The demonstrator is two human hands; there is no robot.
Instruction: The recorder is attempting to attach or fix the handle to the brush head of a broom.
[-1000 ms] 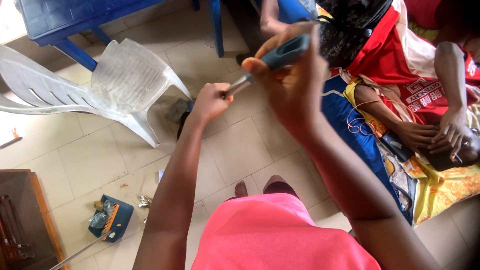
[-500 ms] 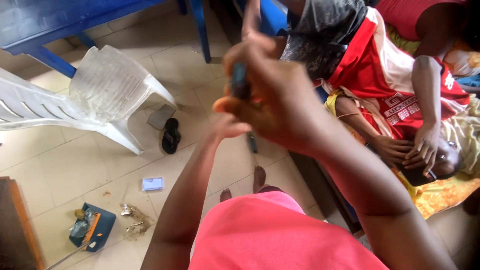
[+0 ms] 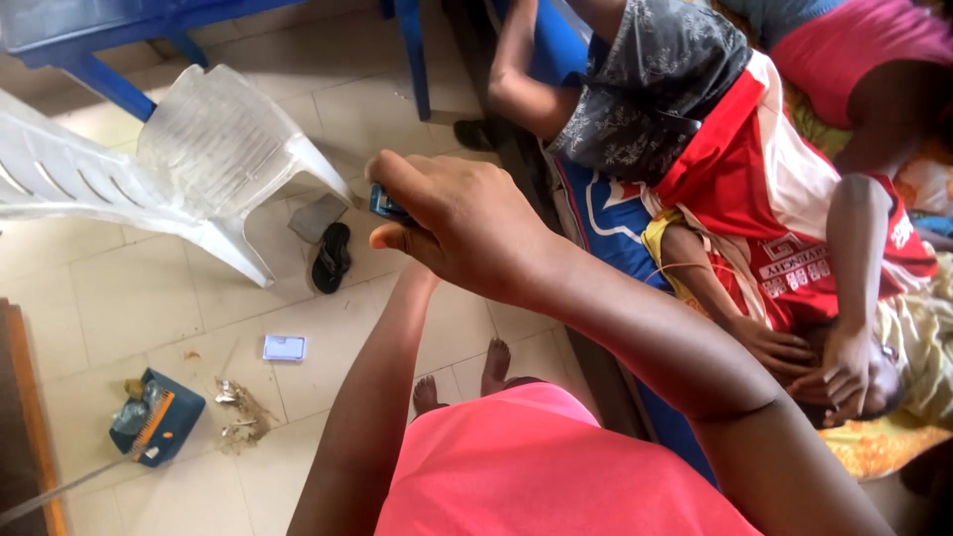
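Here, at the centre of the frame, the right hand (image 3: pixel 467 233) is closed around a blue-handled tool (image 3: pixel 389 206), only its end showing past the fingers; the left hand is hidden behind it, so its state I cannot tell; below lies the tiled floor (image 3: pixel 129 298), with a black sandal (image 3: pixel 331 258) and a dustpan (image 3: pixel 157 425); if the grip loosens, the tool could likely drop onto the bare feet (image 3: pixel 462 377).

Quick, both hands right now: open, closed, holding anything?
Right hand: closed around a blue-handled tool.
Left hand: hidden behind the right hand; cannot tell.
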